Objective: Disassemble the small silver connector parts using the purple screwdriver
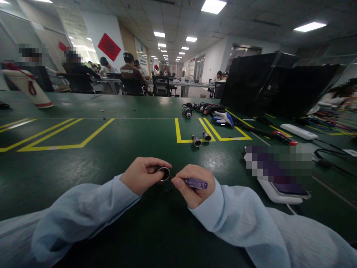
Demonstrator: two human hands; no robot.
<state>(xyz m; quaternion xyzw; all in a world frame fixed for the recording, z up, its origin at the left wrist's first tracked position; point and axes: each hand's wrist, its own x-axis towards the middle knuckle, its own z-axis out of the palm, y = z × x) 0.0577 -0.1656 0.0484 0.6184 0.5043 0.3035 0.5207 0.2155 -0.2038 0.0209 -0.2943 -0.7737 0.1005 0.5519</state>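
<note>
My left hand [141, 175] is closed around a small round metal part [163, 173] with a dark opening, held just above the green table [83, 163]. My right hand [193, 188] grips a small screwdriver with a clear purple handle [196, 182]; its thin tip points left at the metal part. Both hands sit close together near the table's front middle. A tiny dark piece [166, 190] lies on the table below the part. Both arms wear light blue sleeves.
Two similar metal parts [201, 138] lie inside a yellow-taped box, with a pile of more [200, 108] and a blue-white glove [223, 118] behind. A red-handled screwdriver [281, 138], white device [281, 191], cables and a large black case [267, 83] are right. Other people sit at far tables.
</note>
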